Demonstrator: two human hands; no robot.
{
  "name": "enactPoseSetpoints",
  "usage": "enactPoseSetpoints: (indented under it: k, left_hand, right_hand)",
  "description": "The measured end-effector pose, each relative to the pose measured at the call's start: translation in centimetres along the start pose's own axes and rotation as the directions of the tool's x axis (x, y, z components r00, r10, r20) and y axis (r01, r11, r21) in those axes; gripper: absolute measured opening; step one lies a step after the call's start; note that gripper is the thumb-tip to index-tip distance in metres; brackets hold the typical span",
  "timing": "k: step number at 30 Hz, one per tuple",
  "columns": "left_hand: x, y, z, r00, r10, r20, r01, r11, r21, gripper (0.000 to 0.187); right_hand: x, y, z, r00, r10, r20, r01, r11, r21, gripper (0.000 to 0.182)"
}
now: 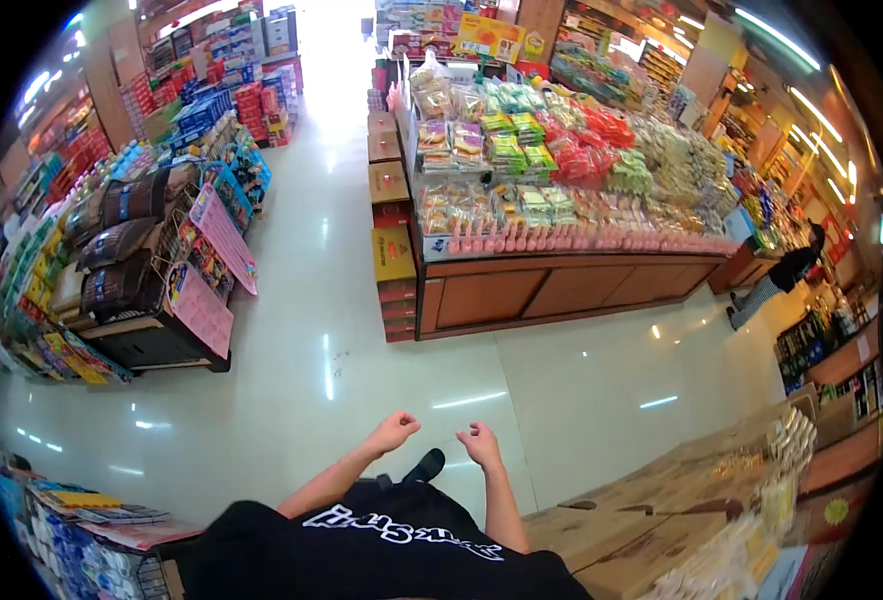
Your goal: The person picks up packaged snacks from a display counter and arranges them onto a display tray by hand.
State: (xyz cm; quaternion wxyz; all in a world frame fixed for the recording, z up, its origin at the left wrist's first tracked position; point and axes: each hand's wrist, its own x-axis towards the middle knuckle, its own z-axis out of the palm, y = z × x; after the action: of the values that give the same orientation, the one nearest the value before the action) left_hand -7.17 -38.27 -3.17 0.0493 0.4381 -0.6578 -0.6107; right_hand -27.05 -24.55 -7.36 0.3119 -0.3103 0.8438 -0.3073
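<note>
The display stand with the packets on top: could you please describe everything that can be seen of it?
The display stand is long and boxy, with reddish-brown, wood-look front panels in a darker frame. It stands upright on the pale, glossy floor, ahead of the left hand and right hand; neither touches it. Boxes line its left end, hiding much of that side. Packets in green, red and pale wrapping crowd its top, with pink items along the front edge.

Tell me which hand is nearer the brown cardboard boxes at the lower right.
Right. The right hand is raised to the left of the brown cardboard boxes, apart from them; the left hand is farther left.
</note>
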Motion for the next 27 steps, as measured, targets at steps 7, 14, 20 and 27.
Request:
enactPoseSetpoints:
  k: [7, 14, 20, 27]
  left_hand:
    - [11.3, 9.2, 1.6, 0.995, 0.053, 0.086, -0.061, 0.994, 0.090, 0.036]
    - [20.9, 13.8, 8.7, 0.967, 0.097, 0.235, -0.127, 0.985, 0.119, 0.039]
    - [28.6, 16.9, 14.8, 0.911, 0.102, 0.400, -0.144, 0.987, 0.076, 0.037]
    - [41.7, 23.9, 20.8, 0.864, 0.128, 0.486, -0.195, 0.977, 0.089, 0.032]
  right_hand:
    - [8.3, 3.9, -8.5, 0.970, 0.094, -0.224, -0.063, 0.988, 0.140, 0.056]
    - [8.7, 6.7, -13.9, 0.906, 0.323, -0.273, -0.243, 0.926, 0.288, 0.059]
    - [12.1, 9.4, -19.0, 0.883, 0.330, -0.334, -0.326, 0.943, 0.072, 0.063]
    - [23.2, 10.3, -27.0, 0.865, 0.379, -0.330, -0.365, 0.925, 0.105, 0.064]
